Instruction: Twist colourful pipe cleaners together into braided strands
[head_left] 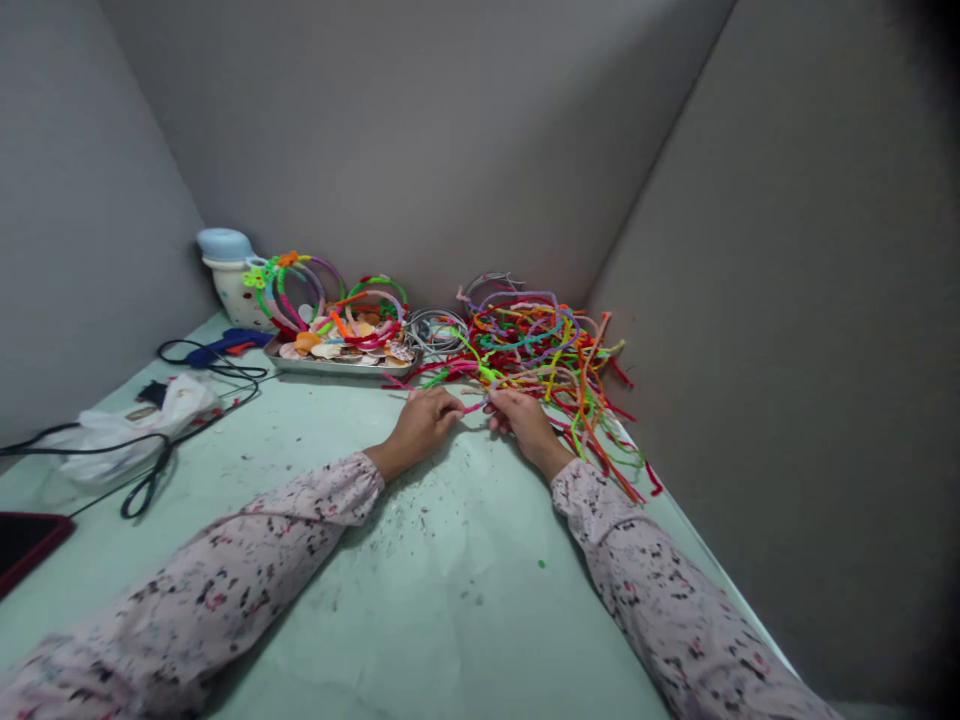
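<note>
Between my two hands runs a short stretch of pink and purple pipe cleaner (474,407). My left hand (426,425) pinches its pink end with the fingertips. At the purple part, my right hand (526,425) has thumb and fingers closed on it. Just beyond my hands lies a tangled heap of pipe cleaners (525,335) in red, orange, yellow, green and purple; some trail over the table's right edge. A coil of grey wire (437,330) rests to the left of the heap.
A metal tray (337,368) holds flat decorative pieces and several colourful wrapped hoops (379,285). Behind it stands a white bottle with a blue lid (225,248). On the left are a blue glue gun (221,346), black cables, a plastic bag (112,440) and a phone (30,545).
</note>
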